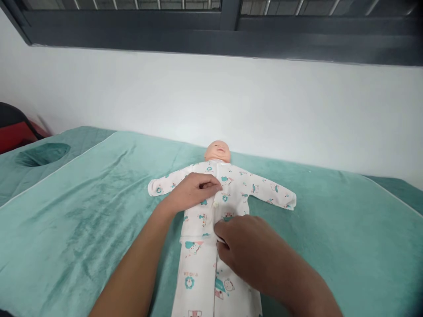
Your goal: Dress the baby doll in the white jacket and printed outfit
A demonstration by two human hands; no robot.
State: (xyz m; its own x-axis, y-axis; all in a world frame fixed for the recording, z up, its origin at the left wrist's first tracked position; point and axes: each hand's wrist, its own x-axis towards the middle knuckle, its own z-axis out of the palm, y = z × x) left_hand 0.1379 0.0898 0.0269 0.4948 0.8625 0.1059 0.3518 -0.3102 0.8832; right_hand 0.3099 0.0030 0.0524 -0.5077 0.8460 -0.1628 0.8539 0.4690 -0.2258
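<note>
A baby doll (217,152) lies on its back, dressed in a white printed baby shirt (236,187) with both sleeves spread to the sides. Matching printed baby pants (194,268) cover its legs, below the shirt's hem. My left hand (194,191) is closed at the upper chest, its fingertips pinching the shirt's front edge. Lower down, near the hem, my right hand (246,244) is closed on the shirt's front edge. Between the two hands a small button (216,204) shows on the front opening. The right hand hides part of the hem and the waist of the pants.
A green cover (343,246) lies over the bed under the doll. At the left is a round hole (42,154) in the padded surface. Behind runs a white wall (280,105) below a dark window frame (132,33). A red and black object (16,132) stands at the far left.
</note>
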